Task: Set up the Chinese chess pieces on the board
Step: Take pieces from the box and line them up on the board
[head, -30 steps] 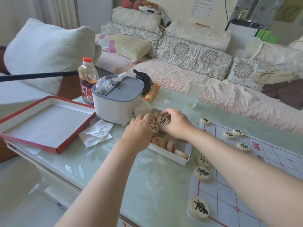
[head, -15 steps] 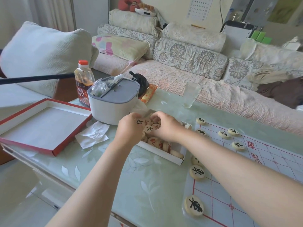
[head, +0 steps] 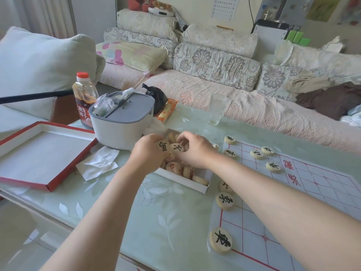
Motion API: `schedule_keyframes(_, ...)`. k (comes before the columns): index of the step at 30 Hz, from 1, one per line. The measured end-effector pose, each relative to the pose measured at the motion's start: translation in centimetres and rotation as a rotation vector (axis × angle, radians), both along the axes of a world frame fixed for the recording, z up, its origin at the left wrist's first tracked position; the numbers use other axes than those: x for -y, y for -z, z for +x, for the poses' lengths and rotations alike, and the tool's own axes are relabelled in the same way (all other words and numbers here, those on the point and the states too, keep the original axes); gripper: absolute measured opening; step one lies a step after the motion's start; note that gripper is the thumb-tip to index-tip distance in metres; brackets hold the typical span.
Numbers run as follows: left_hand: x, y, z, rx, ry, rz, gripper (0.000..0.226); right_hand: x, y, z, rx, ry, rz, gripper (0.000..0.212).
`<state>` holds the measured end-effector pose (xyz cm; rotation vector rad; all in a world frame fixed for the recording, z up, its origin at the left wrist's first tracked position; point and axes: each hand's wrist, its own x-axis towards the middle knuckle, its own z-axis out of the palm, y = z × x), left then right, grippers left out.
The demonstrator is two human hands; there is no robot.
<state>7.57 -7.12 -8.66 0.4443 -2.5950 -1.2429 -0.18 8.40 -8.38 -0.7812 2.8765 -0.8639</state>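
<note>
**Box** [head: 183,181]: a white open tray on the counter [head: 166,222], just left of the board [head: 322,202]. It contains a pile of round, pale pieces [head: 173,167]. Those at the near end carry red characters.

**Left hand** [head: 148,153]: over the far end of the box, fingers curled, pinching piece A [head: 163,146], which shows a black character.

**Right hand** [head: 195,151]: over the same end, fingers curled, pinching piece B [head: 177,148], also marked in black. Pieces A and B meet edge to edge above the pile.

**Board**: a white sheet with a red grid, flat on the counter at right. Two red characters [head: 291,172] are printed in its middle band. The set pieces [head: 224,200] on it are all black-marked. Five lie along the edge nearest the box, one of them partly hidden by the right forearm, and three lie further in.

**Surroundings**:
- A red-rimmed lid [head: 45,153] lies inside up at left.
- A crumpled tissue [head: 97,163] lies between the lid and the box.
- A white container [head: 121,130] with a grey top stands just behind the box, with clear plastic in its slot.
- A red-capped bottle [head: 85,98] stands behind the container. Its dark label bears white Chinese characters.
- A clear glass [head: 217,109] stands upright near the far edge.
</note>
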Motion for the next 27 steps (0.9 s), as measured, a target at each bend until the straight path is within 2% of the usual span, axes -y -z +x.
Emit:
schedule_keyframes(3, -1.3, -0.6, 0.1, -0.021, 0.063, 0.010, 0.042, -2.9, -0.8, -0.3, -0.024, 0.048, -0.060, 0.029)
schedule_keyframes(8, -4.9, -1.1, -0.3, -0.040, 0.180, -0.027, 0.037, -9.2, -1.6, -1.3, -0.036, 0.209, -0.028, 0.031)
schedule_keyframes(12, -7.7, -1.2, -1.2, -0.063, 0.228, -0.066, 0.042, -13.5, -0.9, -1.7, 0.005, 0.312, 0.022, 0.027)
schedule_keyframes(15, -9.7, -1.2, -1.8, -0.057, 0.283, -0.058, 0.041, -15.4, -0.1, -1.3, 0.063, 0.318, 0.044, 0.024)
schedule_keyframes(19, -11.6, -0.8, -2.7, -0.050, 0.313, -0.029, 0.044, -16.3, 0.9, -0.8, 0.124, 0.222, 0.051, 0.020)
schedule_keyframes(27, -13.5, -0.2, -3.8, -0.034, 0.296, -0.057, 0.046, -16.6, 1.8, -1.1, 0.025, 0.335, 0.074, 0.020)
